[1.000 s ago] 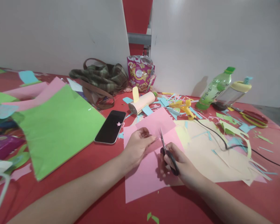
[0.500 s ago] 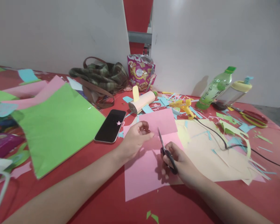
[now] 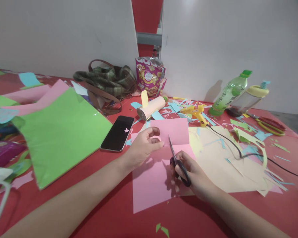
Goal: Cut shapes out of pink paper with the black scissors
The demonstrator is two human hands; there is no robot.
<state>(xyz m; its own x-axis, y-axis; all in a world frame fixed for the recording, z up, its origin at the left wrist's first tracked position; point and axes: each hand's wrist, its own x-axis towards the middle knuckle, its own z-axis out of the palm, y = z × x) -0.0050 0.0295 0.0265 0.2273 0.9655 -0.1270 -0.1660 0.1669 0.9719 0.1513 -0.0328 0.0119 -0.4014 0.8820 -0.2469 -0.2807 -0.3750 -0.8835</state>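
In my right hand is a pair of scissors with black handles. Their blades point up and away, slightly left, and look nearly closed. My left hand is curled in a pinch just left of the blade tips. Between its thumb and fingers is what looks like a small scrap of pink paper, mostly hidden. Below both hands lies pink paper, with another pink piece standing raised behind them. A smartphone with a small pink star on its screen lies left of my left hand.
A paper-covered tube and yellow glue gun lie beyond my hands. Green sheets cover the left. Cream paper, a cable, a bottle, a jar and pliers are right. Behind stand a snack bag and plaid bag.
The scissors have turned very slightly in my right hand, and the left fingers have shifted a little. Everything else stays nearly in place.
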